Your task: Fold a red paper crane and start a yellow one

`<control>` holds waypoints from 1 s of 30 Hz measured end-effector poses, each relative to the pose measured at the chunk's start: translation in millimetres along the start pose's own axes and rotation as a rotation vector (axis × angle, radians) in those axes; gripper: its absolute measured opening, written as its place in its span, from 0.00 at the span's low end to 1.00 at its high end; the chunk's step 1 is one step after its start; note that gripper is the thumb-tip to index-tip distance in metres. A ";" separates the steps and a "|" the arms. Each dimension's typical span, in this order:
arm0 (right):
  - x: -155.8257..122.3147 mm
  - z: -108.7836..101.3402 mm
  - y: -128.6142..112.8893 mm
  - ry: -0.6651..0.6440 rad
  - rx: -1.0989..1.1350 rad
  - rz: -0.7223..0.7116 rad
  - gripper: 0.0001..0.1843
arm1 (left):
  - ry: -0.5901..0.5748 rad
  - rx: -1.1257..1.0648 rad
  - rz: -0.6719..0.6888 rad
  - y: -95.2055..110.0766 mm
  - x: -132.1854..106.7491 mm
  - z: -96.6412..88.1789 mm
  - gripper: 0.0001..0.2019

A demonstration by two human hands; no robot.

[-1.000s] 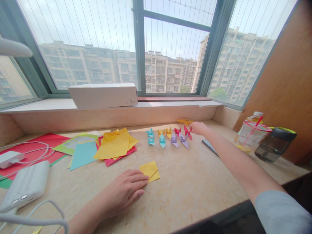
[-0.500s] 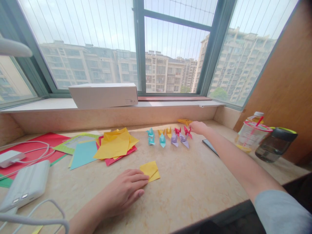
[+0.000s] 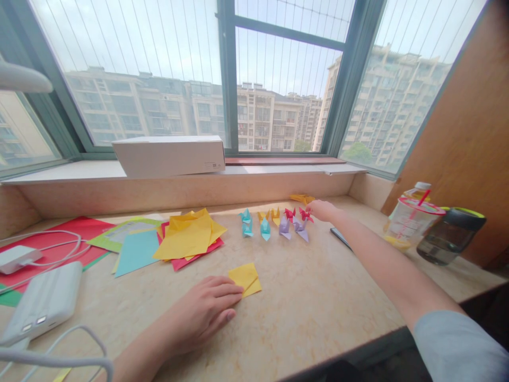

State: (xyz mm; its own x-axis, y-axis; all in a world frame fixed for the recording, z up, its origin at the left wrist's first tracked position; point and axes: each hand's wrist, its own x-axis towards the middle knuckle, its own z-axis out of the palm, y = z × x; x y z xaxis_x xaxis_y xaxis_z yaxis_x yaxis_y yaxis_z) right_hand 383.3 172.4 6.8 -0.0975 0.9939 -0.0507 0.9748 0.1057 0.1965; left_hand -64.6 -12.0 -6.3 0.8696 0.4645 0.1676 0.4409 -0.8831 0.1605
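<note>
On the countertop, my left hand (image 3: 212, 306) lies flat, fingers stretched out, its fingertips resting on the left edge of a small folded yellow paper square (image 3: 247, 277). My right hand (image 3: 321, 210) reaches far forward with fingertips closed on a red paper crane (image 3: 305, 214), the rightmost in the back row. Beside it stand another red crane (image 3: 290, 214) and two yellow cranes (image 3: 275, 216). The front row has light blue cranes (image 3: 265, 229) and purple cranes (image 3: 284, 228). Behind my right fingers is a folded orange-yellow paper piece (image 3: 301, 198), partly hidden.
Yellow paper sheets (image 3: 186, 239) are piled on red ones, left of centre, near a light blue sheet (image 3: 136, 252). A white power bank (image 3: 47, 302) and cables lie left. Right are a dark flat device (image 3: 340, 237), a lidded cup (image 3: 411, 220) and a dark bottle (image 3: 449, 236).
My right hand has shifted very slightly left, and the red crane at its fingertips has turned a little. My left hand and the yellow square stay where they were.
</note>
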 end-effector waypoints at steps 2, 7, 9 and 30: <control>-3.1 0.6 -2.8 0.027 -0.021 -0.007 0.16 | 0.015 -0.005 0.003 -0.8 0.2 0.7 0.16; -11.8 0.9 -4.7 0.139 -0.083 -0.037 0.11 | 0.015 -0.021 0.006 -1.4 -1.2 1.7 0.16; -13.4 2.4 -3.9 0.147 -0.097 -0.061 0.13 | 0.001 -0.017 0.004 -1.3 -1.3 1.5 0.16; -11.1 8.9 -1.4 0.074 -0.101 -0.040 0.16 | 0.003 -0.024 0.004 1.2 -0.3 -0.8 0.16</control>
State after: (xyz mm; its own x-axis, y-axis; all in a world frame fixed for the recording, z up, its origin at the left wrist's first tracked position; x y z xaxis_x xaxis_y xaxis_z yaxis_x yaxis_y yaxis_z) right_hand 384.9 160.9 -1.6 -0.1546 0.9879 0.0116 0.9451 0.1445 0.2932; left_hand -64.5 -13.2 -5.4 0.8705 0.4614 0.1712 0.4320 -0.8830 0.1833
